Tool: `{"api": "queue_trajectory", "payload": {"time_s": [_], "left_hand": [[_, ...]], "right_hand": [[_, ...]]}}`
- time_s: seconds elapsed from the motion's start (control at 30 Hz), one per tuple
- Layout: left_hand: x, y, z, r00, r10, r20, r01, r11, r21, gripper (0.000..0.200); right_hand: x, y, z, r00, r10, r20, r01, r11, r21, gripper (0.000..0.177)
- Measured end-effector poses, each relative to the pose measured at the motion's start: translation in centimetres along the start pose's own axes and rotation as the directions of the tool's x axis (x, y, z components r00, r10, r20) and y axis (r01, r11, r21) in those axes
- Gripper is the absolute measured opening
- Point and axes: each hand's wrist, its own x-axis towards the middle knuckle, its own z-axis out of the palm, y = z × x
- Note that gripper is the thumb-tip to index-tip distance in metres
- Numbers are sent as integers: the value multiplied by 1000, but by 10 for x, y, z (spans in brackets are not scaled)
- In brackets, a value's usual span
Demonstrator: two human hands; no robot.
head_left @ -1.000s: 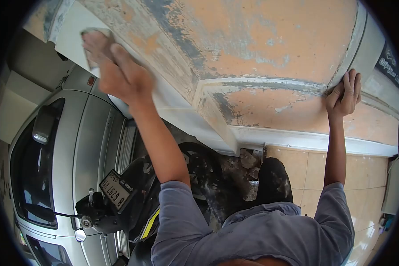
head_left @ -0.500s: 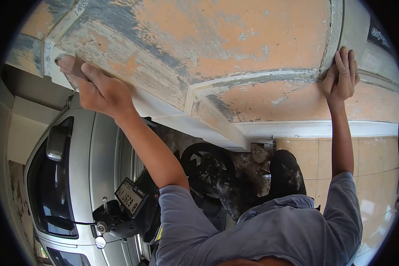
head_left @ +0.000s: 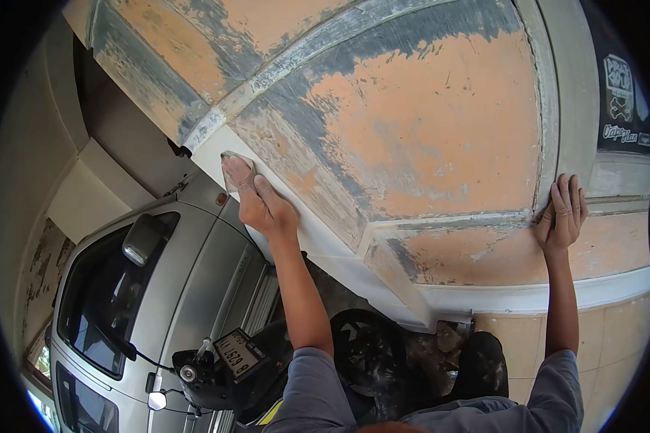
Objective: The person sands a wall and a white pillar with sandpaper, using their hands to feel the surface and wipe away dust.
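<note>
My left hand [head_left: 267,211] presses a small greyish sheet, apparently sandpaper [head_left: 248,163], against the white side edge [head_left: 325,242] of a wall. Most of the sheet is hidden under the fingers. Patchy orange paint and scraped grey areas cover the wall face [head_left: 426,137], which is crossed by raised trim [head_left: 296,66]. My right hand [head_left: 560,216] lies with fingers stretched up along a pale upright frame [head_left: 572,94], near where the trim meets it. Nothing shows in that hand.
A silver vehicle [head_left: 188,252] stands at the left, below the wall edge. Close to my left arm is a motorcycle with a number plate [head_left: 240,353]. Beige tiles [head_left: 599,328] run along the lower right. A dark poster [head_left: 623,86] hangs at the upper right.
The view has tilted upward, showing more of the wall. My left hand has come down along the white edge with the sheet, closer to my body. My right hand keeps its place on the frame.
</note>
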Motion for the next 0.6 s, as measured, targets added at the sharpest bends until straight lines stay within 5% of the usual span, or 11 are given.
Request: {"api": "queue_trajectory", "payload": {"time_s": [0.07, 0.17, 0.2, 0.4, 0.43, 0.47, 0.5, 0.57, 0.6], "left_hand": [[-18, -3, 2, 993, -113, 24, 114, 991, -63, 41], [-144, 7, 2, 997, -9, 79, 20, 991, -134, 45], [-165, 23, -4, 984, -82, 161, 104, 986, -131, 45], [5, 9, 3, 997, -71, 33, 69, 996, 64, 36], [32, 14, 7, 998, -58, -22, 57, 997, -49, 35], [33, 16, 3, 973, -212, 89, 220, 970, -104, 38], [12, 19, 5, 967, -226, 120, 239, 966, -102, 38], [-59, 23, 11, 1000, -24, 16, 25, 999, -35, 43], [-121, 25, 8, 993, -90, 80, 93, 995, -39, 44]], "right_hand": [[-1, -1, 0, 1000, 9, -11, -9, 1000, 7, 26], [-3, 0, 1, 1000, 12, -2, -12, 1000, -9, 26], [-1, -1, 2, 1000, 10, -19, -10, 1000, -10, 26], [-3, 0, 3, 1000, 19, 15, -19, 999, -43, 25], [-3, 0, 1, 1000, 22, 10, -21, 999, -45, 25], [-1, -1, 1, 1000, 25, 4, -25, 999, -40, 24], [-1, -1, 0, 999, 31, 37, -29, 998, -47, 24], [-1, -2, -1, 999, 34, 13, -33, 997, -67, 24], [0, -3, -2, 999, 48, 25, -46, 996, -78, 24]]}}
